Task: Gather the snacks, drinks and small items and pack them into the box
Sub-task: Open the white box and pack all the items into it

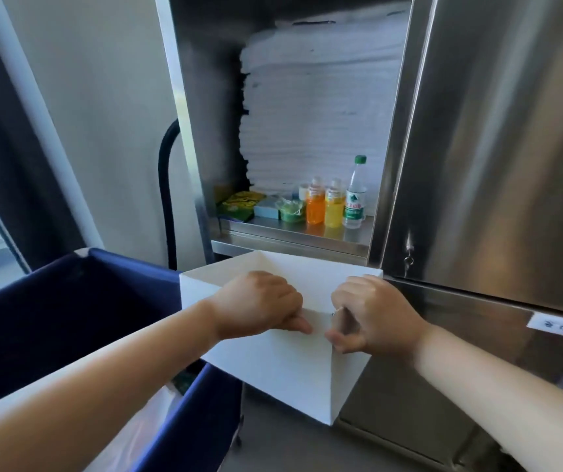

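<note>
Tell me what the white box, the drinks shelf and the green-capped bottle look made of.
White box: likely paperboard or thin corrugated plastic; matte, with sharp folded edges.
Shelf: stainless steel by its look; brushed, reflecting the bottles.
Green-capped bottle: clear plastic, probably PET; see-through, with a label.

Above the shelf (307,235) the opening is free from the front, with open air over the bottles (315,206) and packets (239,204) that line it side to side. Behind the shelf a white stack (320,114) closes the back. A steel door (494,148) walls its right. Just below the shelf's front edge the box (273,373) stands open-topped, its near rim gripped by the left hand (256,304) and right hand (372,315). A blue bin (69,318) blocks the lower left.
</note>
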Demonstrator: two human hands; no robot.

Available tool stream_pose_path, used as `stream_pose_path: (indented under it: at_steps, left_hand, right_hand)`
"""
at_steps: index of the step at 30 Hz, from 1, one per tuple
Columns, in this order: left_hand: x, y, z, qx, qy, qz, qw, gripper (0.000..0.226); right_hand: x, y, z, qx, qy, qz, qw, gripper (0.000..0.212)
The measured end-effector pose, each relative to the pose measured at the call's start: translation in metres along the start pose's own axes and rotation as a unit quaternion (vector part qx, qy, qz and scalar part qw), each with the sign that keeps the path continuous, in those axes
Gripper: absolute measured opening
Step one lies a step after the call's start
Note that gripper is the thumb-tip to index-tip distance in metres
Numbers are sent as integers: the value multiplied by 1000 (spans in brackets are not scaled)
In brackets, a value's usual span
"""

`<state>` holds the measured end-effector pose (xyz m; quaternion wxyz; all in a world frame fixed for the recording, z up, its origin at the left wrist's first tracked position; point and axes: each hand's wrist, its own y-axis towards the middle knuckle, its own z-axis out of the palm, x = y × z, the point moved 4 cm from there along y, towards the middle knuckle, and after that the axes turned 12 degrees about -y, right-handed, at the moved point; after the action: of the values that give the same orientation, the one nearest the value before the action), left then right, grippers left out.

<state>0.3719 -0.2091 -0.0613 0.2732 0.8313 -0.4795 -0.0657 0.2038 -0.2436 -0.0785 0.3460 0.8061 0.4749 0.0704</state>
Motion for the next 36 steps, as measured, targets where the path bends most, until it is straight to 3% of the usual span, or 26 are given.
stream_pose_path:
  at_steps: [8, 14, 20, 27, 36]
  left_hand:
    - [72, 19, 15, -23, 26, -20, 999, 41]
    - [119, 62, 23, -28, 34, -14, 999, 40]
    - [159, 87, 60, -20, 39, -8, 999, 38]
    - [174, 81, 112, 6, 6, -4, 1000, 37]
    - [185, 80, 125, 25, -24, 18, 999, 31]
  right_hand:
    - [-59, 50, 37, 7, 4, -36, 999, 50]
    - [-120, 78, 47, -13, 7, -51, 999, 63]
    - [-168, 81, 73, -2, -14, -61, 998, 57]
    - [-187, 58, 128, 39, -11, -78, 996, 54]
    - [-196, 50, 157, 58, -41, -60, 996, 43]
